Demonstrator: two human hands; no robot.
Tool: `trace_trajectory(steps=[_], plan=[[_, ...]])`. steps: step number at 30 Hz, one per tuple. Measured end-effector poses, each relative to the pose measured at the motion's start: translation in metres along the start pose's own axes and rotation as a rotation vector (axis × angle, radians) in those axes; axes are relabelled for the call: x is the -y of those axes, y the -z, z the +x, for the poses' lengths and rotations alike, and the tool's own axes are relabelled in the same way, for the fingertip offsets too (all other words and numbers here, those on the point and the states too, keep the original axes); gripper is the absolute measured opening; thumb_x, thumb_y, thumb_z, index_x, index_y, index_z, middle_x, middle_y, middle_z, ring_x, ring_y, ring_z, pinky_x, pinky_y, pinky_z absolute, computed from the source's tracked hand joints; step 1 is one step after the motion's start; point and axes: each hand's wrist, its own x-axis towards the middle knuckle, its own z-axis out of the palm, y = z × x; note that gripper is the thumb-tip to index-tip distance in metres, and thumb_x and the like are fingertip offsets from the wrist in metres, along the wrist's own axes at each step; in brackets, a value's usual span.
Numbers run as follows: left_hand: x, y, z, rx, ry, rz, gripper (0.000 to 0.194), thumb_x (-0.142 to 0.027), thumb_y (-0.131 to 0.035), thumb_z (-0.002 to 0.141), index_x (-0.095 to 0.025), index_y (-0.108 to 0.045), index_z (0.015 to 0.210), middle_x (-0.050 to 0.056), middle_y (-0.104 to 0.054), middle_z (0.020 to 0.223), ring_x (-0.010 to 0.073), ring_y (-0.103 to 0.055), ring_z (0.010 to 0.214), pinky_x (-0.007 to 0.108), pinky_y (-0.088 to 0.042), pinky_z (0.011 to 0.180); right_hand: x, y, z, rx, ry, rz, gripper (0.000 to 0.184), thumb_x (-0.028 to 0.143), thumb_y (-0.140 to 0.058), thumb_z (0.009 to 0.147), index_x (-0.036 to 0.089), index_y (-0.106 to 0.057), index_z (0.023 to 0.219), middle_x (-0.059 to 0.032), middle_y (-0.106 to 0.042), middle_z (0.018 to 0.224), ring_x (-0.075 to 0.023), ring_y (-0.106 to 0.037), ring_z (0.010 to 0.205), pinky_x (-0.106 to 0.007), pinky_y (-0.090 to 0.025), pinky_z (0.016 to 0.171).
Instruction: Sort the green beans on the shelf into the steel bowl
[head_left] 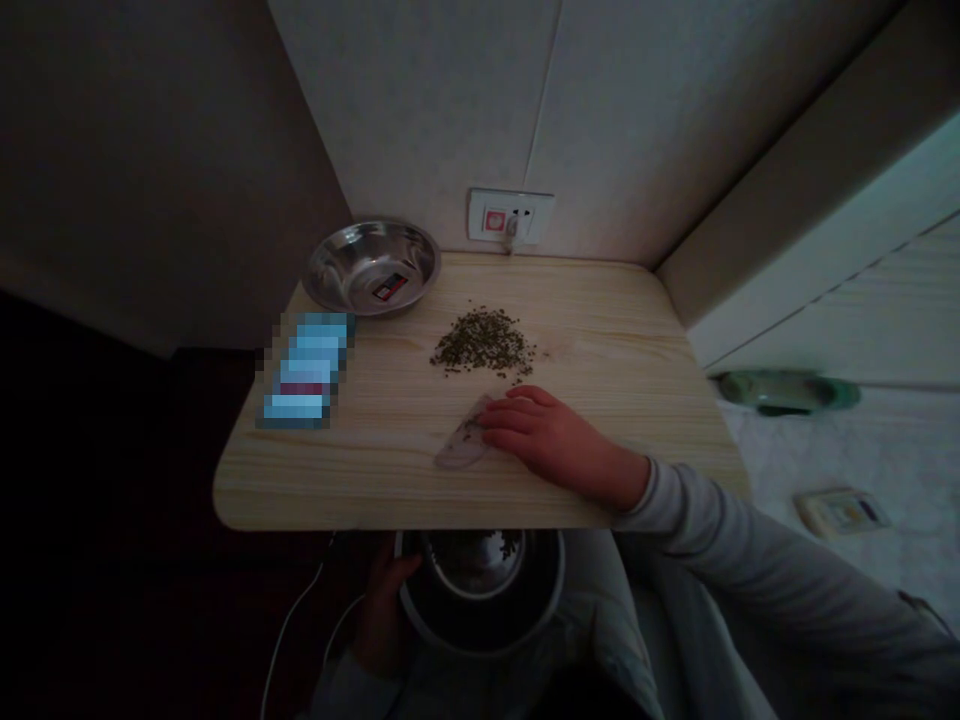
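A loose heap of small dark green grains (484,342) lies in the middle of the pale wood-grain surface (600,320), with a few stray ones at its edges. Just nearer, the right hand (551,440) lies palm down, its fingers over the right part of a thin translucent piece (461,440) with a few dark grains at it; whether the fingers pinch it or only rest on it, I cannot tell. Below the near edge, the left hand (384,592) grasps the left rim of a round bowl (480,630), thumb over the edge. More dark grains show inside this bowl, whose far part is hidden by the surface.

At the far left stands a shiny steel basin (371,268) with a label inside; just nearer is a pixelated lit screen (306,370). A wall socket (510,215) holds a plug beyond the far edge. To the right, a green bottle (787,390) and a small packet (841,512) lie on white quilted bedding (765,460).
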Motion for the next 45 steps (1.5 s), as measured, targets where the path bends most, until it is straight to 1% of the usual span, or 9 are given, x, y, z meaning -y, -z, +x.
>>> trace_trajectory(steps=[4,12,22,28,33,36,39,42,45], plan=[[0.001,-0.001,0.000,-0.031,-0.002,0.027,0.034,-0.023,-0.068,0.051,-0.020,-0.067,0.084,0.004,-0.071,0.079,0.0298,-0.063,0.088,0.041,-0.046,0.081,0.001,0.003,-0.013,0.043,-0.011,-0.027,0.024,0.015,-0.041,0.089,0.018,-0.060,0.101,-0.0061,-0.063,0.113,-0.0196,-0.053,0.108,-0.038,-0.037,0.092],[-0.004,-0.010,-0.006,0.046,-0.040,0.073,0.019,-0.024,-0.068,0.050,-0.019,-0.066,0.068,0.006,-0.071,0.082,0.0301,-0.063,0.089,0.040,-0.047,0.081,0.010,0.004,-0.035,0.036,-0.052,-0.014,0.019,0.017,-0.043,0.088,0.018,-0.061,0.095,-0.0061,-0.063,0.111,-0.0201,-0.052,0.109,-0.038,-0.039,0.091],[0.003,-0.011,-0.004,0.008,0.022,0.054,0.032,-0.024,-0.069,0.047,-0.019,-0.067,0.079,0.004,-0.070,0.077,0.0303,-0.063,0.088,0.041,-0.046,0.081,0.017,0.010,-0.060,0.038,-0.076,0.029,0.023,0.014,-0.041,0.087,0.017,-0.061,0.099,-0.0098,-0.063,0.110,-0.0206,-0.052,0.110,-0.040,-0.041,0.090],[0.006,-0.009,-0.001,0.055,-0.047,0.078,0.012,-0.025,-0.068,0.050,-0.018,-0.064,0.059,0.004,-0.069,0.074,0.0293,-0.061,0.094,0.038,-0.044,0.085,0.018,0.015,-0.062,-0.100,-0.130,0.018,0.025,0.014,-0.038,0.088,0.016,-0.061,0.097,-0.0101,-0.065,0.107,-0.0193,-0.056,0.105,-0.038,-0.044,0.089],[0.004,-0.014,-0.003,0.102,-0.033,0.064,0.018,-0.024,-0.067,0.052,-0.018,-0.066,0.069,0.005,-0.070,0.088,0.0288,-0.059,0.099,0.037,-0.043,0.087,0.015,0.031,-0.061,-0.257,-0.358,0.085,0.022,0.015,-0.043,0.086,0.021,-0.059,0.100,-0.0074,-0.066,0.101,-0.0174,-0.059,0.097,-0.035,-0.047,0.084],[0.005,-0.013,-0.002,0.092,-0.028,0.083,0.020,-0.024,-0.066,0.052,-0.017,-0.066,0.071,0.005,-0.070,0.087,0.0296,-0.058,0.100,0.038,-0.042,0.089,0.013,0.040,-0.065,-0.291,-0.628,0.139,0.019,0.021,-0.045,0.085,0.021,-0.059,0.098,-0.0059,-0.067,0.088,-0.0171,-0.061,0.080,-0.031,-0.050,0.069],[0.009,-0.011,0.001,0.072,-0.070,0.132,0.012,-0.024,-0.067,0.052,-0.019,-0.065,0.063,0.005,-0.070,0.083,0.0300,-0.057,0.101,0.038,-0.041,0.091,0.009,0.042,-0.074,-0.258,-0.865,0.235,0.020,0.024,-0.047,0.083,0.019,-0.060,0.097,-0.0039,-0.065,0.076,-0.0149,-0.058,0.064,-0.026,-0.048,0.054],[0.011,-0.012,0.002,0.063,-0.106,0.170,0.009,-0.022,-0.068,0.050,-0.020,-0.063,0.056,0.005,-0.069,0.076,0.0303,-0.057,0.101,0.038,-0.041,0.091,0.005,0.037,-0.082,-0.230,-0.957,0.288,0.020,0.023,-0.047,0.081,0.017,-0.060,0.095,-0.0027,-0.063,0.071,-0.0133,-0.056,0.059,-0.025,-0.046,0.053],[0.011,-0.013,0.002,0.154,-0.107,0.156,0.010,-0.023,-0.068,0.052,-0.019,-0.065,0.060,0.004,-0.069,0.075,0.0292,-0.058,0.099,0.037,-0.042,0.089,0.003,0.032,-0.086,-0.227,-0.971,0.336,0.020,0.024,-0.048,0.081,0.016,-0.060,0.094,-0.0026,-0.063,0.070,-0.0135,-0.057,0.060,-0.025,-0.045,0.054]])
